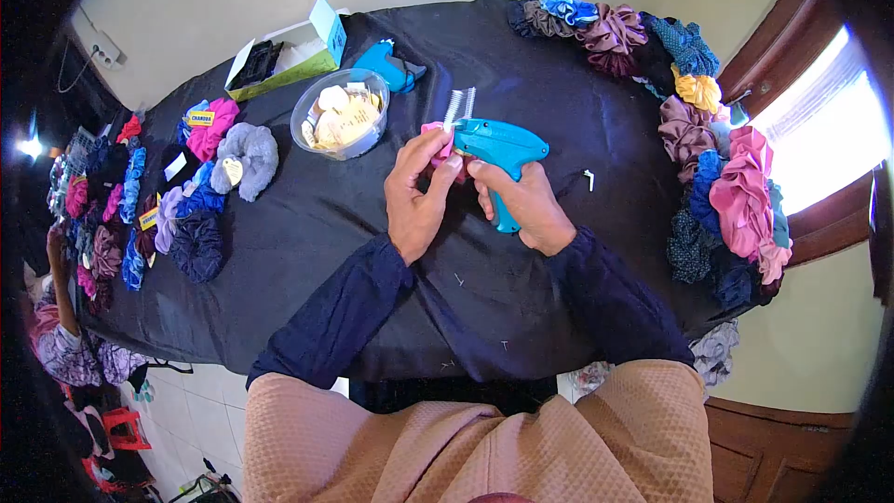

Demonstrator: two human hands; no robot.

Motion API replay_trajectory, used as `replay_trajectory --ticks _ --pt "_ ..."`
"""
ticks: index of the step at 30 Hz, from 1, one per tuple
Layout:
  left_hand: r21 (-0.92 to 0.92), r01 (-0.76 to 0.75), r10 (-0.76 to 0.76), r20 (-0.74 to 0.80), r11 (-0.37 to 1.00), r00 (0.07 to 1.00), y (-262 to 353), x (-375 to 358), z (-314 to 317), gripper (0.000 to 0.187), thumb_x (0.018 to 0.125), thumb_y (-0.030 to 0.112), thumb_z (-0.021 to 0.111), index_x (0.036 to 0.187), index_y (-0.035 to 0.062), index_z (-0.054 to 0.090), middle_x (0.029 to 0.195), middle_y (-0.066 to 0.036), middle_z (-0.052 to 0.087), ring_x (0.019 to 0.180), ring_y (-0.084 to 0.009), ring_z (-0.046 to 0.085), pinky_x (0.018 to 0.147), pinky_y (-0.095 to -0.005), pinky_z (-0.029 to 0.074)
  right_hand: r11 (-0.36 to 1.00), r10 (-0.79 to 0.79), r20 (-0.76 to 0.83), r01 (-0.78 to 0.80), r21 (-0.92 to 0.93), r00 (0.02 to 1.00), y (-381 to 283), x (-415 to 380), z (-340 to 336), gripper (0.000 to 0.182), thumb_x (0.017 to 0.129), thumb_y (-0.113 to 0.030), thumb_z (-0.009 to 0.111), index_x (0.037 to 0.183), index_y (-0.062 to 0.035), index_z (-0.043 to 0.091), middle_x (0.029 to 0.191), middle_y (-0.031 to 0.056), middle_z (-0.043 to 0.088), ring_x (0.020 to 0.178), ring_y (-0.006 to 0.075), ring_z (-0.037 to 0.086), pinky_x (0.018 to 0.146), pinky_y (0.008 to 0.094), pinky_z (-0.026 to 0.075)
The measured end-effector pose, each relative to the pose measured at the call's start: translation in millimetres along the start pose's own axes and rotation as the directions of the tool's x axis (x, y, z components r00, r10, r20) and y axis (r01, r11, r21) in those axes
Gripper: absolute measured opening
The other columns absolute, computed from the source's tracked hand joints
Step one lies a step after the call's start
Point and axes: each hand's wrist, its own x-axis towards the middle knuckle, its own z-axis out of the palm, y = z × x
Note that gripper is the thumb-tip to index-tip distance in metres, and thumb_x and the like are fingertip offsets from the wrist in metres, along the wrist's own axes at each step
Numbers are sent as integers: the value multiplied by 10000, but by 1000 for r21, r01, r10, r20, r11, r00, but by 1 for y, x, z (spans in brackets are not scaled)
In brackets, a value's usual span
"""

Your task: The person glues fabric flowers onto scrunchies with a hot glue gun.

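In the head view my right hand point(535, 207) is wrapped round the handle of a teal tagging gun point(503, 142), whose nose points left. A comb of white plastic fasteners point(459, 104) sticks up from the gun near its front. Pinched in my left hand point(415, 197) is a small pink fabric piece, seemingly a scrunchie point(434, 138), right at the gun's nose. Fingers cover most of the pink fabric, and the needle is hidden. Both hands meet above the middle of the black-covered table point(484, 298).
A clear bowl point(304, 133) of paper tags, a second tagging gun point(384, 67) and an open box point(296, 58) stand at the back. Tagged scrunchies point(247, 158) lie left, piled scrunchies point(740, 191) right. A white plastic bit point(589, 179) lies nearby. Another person's arm point(60, 279) is far left.
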Motion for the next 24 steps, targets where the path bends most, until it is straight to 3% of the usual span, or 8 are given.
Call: replay_trajectory --ticks 3,5,8,12,14,18,20,24 --pt "-15 5 -5 -48 1000 999 0 -1 1 278 897 91 651 1161 4 629 1196 -129 617 1088 -207 593 931 -318 461 999 -52 47 51 20 998 0 -1 1 147 908 -139 632 983 -13 637 701 40 615 540 120 564 489 274 458" --pt "-245 191 -204 -31 951 978 10 -2 3 221 901 90 668 1101 11 618 1115 -75 618 963 -130 611 822 -269 492 999 -9 41 7 46 999 2 0 1 161 909 -135 628 1005 -6 628 715 50 621 573 143 599 529 294 495" --pt "-225 260 -281 -63 939 958 15 0 3 214 898 99 693 1073 23 597 1034 -32 608 871 -72 597 740 -233 492 998 -38 57 36 51 998 2 -1 1 161 911 -139 628 997 -4 628 734 60 628 594 151 613 549 301 510" --pt "-199 191 -204 -47 961 978 6 2 2 215 895 122 710 1053 10 617 1007 -33 621 865 -75 601 741 -236 495 999 -19 69 16 52 997 2 0 -1 164 910 -145 632 991 -3 625 738 65 627 597 152 614 550 302 509" --pt "-106 86 -96 -86 991 992 5 4 2 179 899 127 708 1005 -4 645 984 -28 628 844 -71 598 724 -229 494 998 -32 98 25 65 995 2 1 -3 166 911 -151 634 984 -3 620 739 64 625 595 156 614 551 304 512" --pt "-85 146 -151 -53 986 987 4 4 -2 170 903 133 706 966 -18 663 991 -26 630 837 -74 592 721 -224 489 999 11 115 -16 50 993 1 0 -6 166 926 -136 616 1028 -5 610 793 58 631 620 146 618 558 303 519" --pt "-123 200 -207 -46 972 977 1 5 -4 184 903 143 707 974 -22 665 975 -23 630 826 -72 582 721 -223 482 997 22 108 -30 72 994 -2 0 -6 157 912 -148 634 978 -7 615 736 61 622 596 159 616 549 304 514" --pt "-2 148 -148 -51 989 988 1 6 -7 162 912 125 692 967 -24 659 958 -24 633 817 -65 575 715 -219 475 996 29 116 -38 77 993 -3 0 -6 161 909 -150 642 979 -8 616 742 61 623 598 158 618 547 302 513"
